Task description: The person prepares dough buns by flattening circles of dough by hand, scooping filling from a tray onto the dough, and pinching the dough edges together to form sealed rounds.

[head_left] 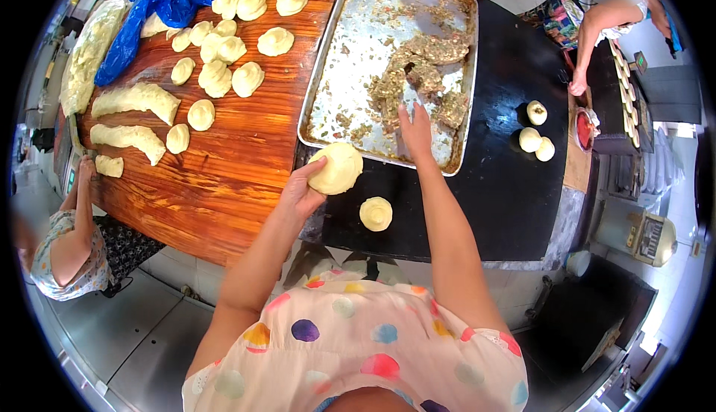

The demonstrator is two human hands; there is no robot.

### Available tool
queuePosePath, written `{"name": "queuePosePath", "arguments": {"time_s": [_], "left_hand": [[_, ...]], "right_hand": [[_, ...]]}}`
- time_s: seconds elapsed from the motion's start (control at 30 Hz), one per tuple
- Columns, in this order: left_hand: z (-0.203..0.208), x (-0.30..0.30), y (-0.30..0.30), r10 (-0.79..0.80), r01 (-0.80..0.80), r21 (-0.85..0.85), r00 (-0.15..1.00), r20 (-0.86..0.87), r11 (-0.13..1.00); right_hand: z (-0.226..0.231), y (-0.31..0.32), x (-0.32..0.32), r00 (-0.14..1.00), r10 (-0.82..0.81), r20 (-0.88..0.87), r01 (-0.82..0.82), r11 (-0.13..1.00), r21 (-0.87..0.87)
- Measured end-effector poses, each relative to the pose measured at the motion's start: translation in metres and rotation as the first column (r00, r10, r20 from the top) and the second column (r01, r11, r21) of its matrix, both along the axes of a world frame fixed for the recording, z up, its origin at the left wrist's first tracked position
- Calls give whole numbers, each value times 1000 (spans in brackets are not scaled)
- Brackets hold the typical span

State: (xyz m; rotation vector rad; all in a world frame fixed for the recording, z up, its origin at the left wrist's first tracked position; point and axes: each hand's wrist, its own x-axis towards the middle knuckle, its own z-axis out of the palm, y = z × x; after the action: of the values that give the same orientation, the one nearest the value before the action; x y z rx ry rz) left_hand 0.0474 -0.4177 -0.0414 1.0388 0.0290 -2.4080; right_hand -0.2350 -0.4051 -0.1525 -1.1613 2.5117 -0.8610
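in the head view, a flat dough round (337,169) is grasped at its left edge by the left hand (304,192), with the thumb laid over its face; it is held near the tray's lower-left corner. a flat metal tool (410,97) is gripped in the fingers of the right hand (415,127), and its far end is sunk in the chopped filling (440,49); how firmly it is clasped cannot be told. the filling is heaped toward the right side of a metal tray (349,35), and loose bits are scattered over the rest of it.

below the tray, between the two forearms, a second dough round (376,214) is seen lying on the black tabletop (514,214). to the right, three dough balls (530,140) are set out, two of them touching.

on the wooden tabletop (246,158) at the left, many dough pieces (247,79) are spread, some overlapping, beside two dough strips (134,102). a large dough log (93,50) is partly covered by blue plastic (168,2). a small dough piece (110,166) is neared by a co-worker's hand (87,168).
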Motion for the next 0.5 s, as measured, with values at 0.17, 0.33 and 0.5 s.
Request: {"name": "queuePosePath", "arguments": {"time_s": [0.17,0.33,0.5], "left_hand": [[4,23,4,124,-121,35,990,-74,992],[4,24,13,160,-155,49,979,-127,987],[6,16,14,193,-192,28,977,-88,981]], "right_hand": [[17,-7,33,992,80,102,-83,996,20],[56,5,65,957,36,288,-48,998,34],[42,0,62,959,277,-65,-278,960,-15]]}}
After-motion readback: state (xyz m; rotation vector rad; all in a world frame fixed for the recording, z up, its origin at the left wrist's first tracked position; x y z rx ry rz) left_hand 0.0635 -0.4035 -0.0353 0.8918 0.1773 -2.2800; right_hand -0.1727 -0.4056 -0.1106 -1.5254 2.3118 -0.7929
